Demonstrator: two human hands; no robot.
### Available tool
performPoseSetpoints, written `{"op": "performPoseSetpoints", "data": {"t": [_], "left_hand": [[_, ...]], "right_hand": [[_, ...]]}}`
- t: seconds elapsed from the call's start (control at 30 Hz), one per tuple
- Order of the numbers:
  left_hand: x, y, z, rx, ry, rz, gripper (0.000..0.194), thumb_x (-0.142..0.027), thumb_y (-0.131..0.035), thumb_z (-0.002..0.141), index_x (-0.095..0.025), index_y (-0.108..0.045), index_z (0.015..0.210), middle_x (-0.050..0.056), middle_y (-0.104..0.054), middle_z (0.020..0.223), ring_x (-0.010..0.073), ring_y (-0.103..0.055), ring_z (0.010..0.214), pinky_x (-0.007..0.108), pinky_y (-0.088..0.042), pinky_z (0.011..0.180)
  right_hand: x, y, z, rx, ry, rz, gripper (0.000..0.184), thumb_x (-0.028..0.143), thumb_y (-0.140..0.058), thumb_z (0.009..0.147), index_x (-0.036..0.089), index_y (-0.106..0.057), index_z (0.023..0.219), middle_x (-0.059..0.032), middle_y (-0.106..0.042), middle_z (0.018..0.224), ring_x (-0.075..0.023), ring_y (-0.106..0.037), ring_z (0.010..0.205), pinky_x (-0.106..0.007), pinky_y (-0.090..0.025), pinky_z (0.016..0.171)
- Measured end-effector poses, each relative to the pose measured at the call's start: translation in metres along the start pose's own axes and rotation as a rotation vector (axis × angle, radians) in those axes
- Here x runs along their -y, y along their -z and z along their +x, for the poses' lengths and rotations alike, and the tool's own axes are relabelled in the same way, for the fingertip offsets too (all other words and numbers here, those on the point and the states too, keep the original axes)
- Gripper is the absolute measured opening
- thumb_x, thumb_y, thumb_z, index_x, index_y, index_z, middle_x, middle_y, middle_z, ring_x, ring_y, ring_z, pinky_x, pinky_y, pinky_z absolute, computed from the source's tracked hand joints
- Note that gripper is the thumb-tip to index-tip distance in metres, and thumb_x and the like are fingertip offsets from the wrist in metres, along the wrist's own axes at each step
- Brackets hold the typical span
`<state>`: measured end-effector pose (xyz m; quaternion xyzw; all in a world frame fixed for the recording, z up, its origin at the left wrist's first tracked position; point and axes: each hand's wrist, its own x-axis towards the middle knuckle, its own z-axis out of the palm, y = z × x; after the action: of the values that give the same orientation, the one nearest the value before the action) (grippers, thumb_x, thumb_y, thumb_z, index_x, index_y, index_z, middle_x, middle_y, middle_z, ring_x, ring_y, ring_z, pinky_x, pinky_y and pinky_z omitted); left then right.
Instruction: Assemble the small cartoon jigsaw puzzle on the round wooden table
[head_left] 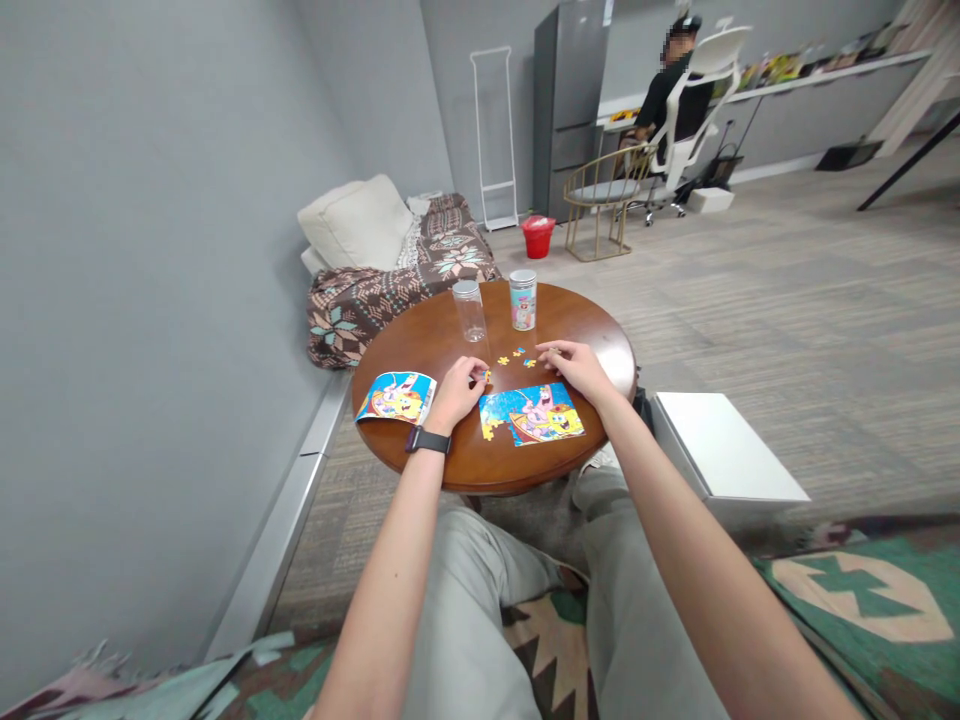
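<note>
A person's left hand (459, 388) pinched its grip together on a small jigsaw piece (486, 376) near the middle of a round wooden worktop (469, 462). The right hand (574, 367) lay open, its grip apart, fingertips just beside a few loose pieces (516, 356). Just below the hands sat a partly assembled cartoon jigsaw puzzle (531, 414). A printed picture sheet (395, 397) lay by the left edge; a clear plastic jar (469, 310) and a printed canister (523, 300) stood near the far edge.
</note>
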<state>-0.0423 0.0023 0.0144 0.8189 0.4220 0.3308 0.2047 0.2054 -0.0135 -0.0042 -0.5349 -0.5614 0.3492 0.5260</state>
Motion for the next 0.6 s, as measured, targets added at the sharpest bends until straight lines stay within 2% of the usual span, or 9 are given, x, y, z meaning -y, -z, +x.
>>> {"op": "performPoseSetpoints", "data": {"t": [0.2,0.3,0.4,0.5,0.6], "left_hand": [[-0.004,0.0012,0.0011,-0.006,0.052,0.041,0.011,-0.009,-0.055,0.081,-0.019,-0.055,0.084,0.002,-0.062,0.085,0.016,-0.061,0.083,0.029,-0.048,0.08],[-0.005,0.0011,0.001,0.015,0.08,0.013,0.008,-0.011,-0.054,0.084,-0.019,-0.057,0.086,0.002,-0.065,0.085,0.016,-0.062,0.082,0.029,-0.048,0.08],[-0.0038,0.0006,0.0007,0.011,0.058,0.005,0.01,-0.014,-0.052,0.088,-0.018,-0.061,0.09,0.003,-0.067,0.091,0.0167,-0.063,0.087,0.03,-0.048,0.083],[-0.0011,-0.0001,0.0005,0.009,0.019,0.012,0.012,-0.013,-0.053,0.087,-0.018,-0.063,0.093,0.004,-0.066,0.094,0.0166,-0.063,0.088,0.03,-0.049,0.083],[0.0011,-0.0008,0.0005,0.009,0.002,0.006,0.015,-0.011,-0.056,0.085,-0.018,-0.064,0.095,0.003,-0.065,0.091,0.0161,-0.063,0.085,0.029,-0.05,0.081]], "right_hand": [[-0.0015,0.0026,0.0037,-0.085,0.13,-0.151,0.028,0.026,-0.055,0.081,0.022,-0.076,0.097,-0.005,-0.071,0.095,-0.0206,-0.062,0.092,-0.035,-0.048,0.089],[-0.0001,0.0038,0.0042,-0.099,0.136,-0.16,0.03,0.029,-0.053,0.083,0.022,-0.076,0.099,-0.005,-0.068,0.093,-0.0205,-0.061,0.092,-0.035,-0.047,0.09],[0.0009,0.0037,0.0038,-0.083,0.094,-0.078,0.035,0.036,-0.05,0.085,0.021,-0.075,0.104,-0.005,-0.065,0.09,-0.018,-0.059,0.081,-0.031,-0.048,0.078],[0.0006,0.0031,0.0039,-0.04,0.036,0.043,0.042,0.041,-0.047,0.086,0.016,-0.073,0.108,-0.0049,-0.065,0.083,-0.0143,-0.054,0.066,-0.026,-0.043,0.059],[-0.0009,0.0034,0.005,-0.025,0.027,0.072,0.045,0.041,-0.046,0.084,0.013,-0.071,0.108,-0.004,-0.065,0.076,-0.0129,-0.05,0.061,-0.024,-0.039,0.054]]}}
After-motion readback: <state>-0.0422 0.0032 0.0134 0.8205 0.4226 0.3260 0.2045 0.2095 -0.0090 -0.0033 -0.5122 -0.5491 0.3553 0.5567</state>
